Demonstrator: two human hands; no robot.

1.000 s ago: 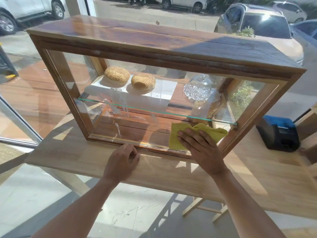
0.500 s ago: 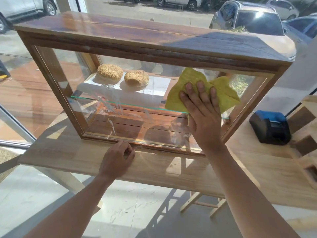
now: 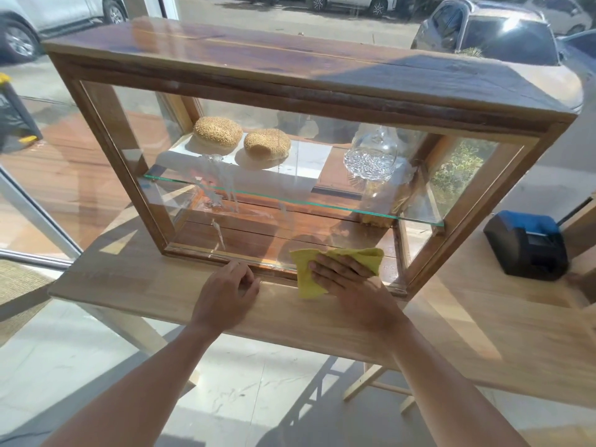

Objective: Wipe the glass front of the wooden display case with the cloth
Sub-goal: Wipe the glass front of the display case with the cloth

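Note:
A wooden display case [image 3: 290, 62] with a glass front [image 3: 274, 175] stands on a light wooden table [image 3: 467, 324]. My right hand [image 3: 348, 282] presses a yellow cloth [image 3: 306, 269] flat against the bottom of the glass, right of centre, with part of the cloth hanging over the lower frame. My left hand [image 3: 225, 291] rests on the table with its fingers curled against the case's lower frame. Streaks of liquid run down the left part of the glass. Inside the case, two seeded buns [image 3: 267, 145] lie on a glass shelf beside a clear glass vessel [image 3: 371, 156].
A black and blue device [image 3: 529, 243] sits on the table to the right of the case. A window frame [image 3: 32, 214] runs down the left side. Parked cars [image 3: 496, 37] show outside behind the case. Tiled floor lies below the table edge.
My right hand swept the cloth up to the top of the glass and back down to the bottom edge. My left hand stayed at the lower frame.

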